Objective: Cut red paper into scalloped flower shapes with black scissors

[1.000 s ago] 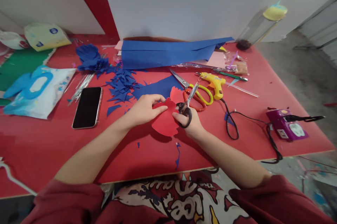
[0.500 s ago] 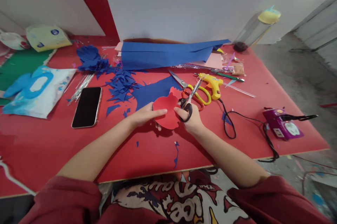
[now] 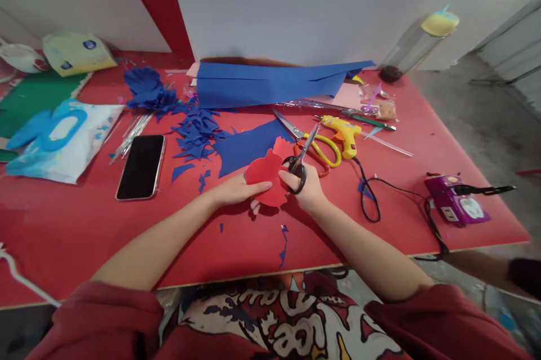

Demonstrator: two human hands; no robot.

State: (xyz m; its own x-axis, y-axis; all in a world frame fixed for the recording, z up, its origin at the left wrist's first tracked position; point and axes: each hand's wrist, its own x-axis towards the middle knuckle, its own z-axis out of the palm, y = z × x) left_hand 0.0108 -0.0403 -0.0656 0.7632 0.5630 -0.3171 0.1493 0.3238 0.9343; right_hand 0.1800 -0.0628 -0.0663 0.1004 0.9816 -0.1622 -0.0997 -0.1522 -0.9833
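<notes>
A red paper cutout (image 3: 270, 171) with a rounded body and a scalloped top is held over the table. My left hand (image 3: 240, 190) is closed on its left side, thumb on top and fingers partly hidden beneath. My right hand (image 3: 307, 186) is closed round the black handles of small scissors (image 3: 301, 165), whose blades point up and away from me. The right thumb also lies against the paper's right edge. Just beyond lie a blue paper sheet (image 3: 249, 146) and larger scissors (image 3: 323, 149) with yellow and orange handles.
A yellow glue gun (image 3: 344, 133) trails a black cord towards a purple power box (image 3: 456, 199). Left are a phone (image 3: 141, 167), wipes pack (image 3: 63, 137) and blue paper scraps (image 3: 196, 132). Folded blue paper (image 3: 270, 84) lies by the wall. Another person's arm (image 3: 482, 267) shows at right.
The view has shifted slightly. My hands still hold the red paper and small scissors, with the scissors tilted a little differently. Another person's arm has come into view at the lower right.
</notes>
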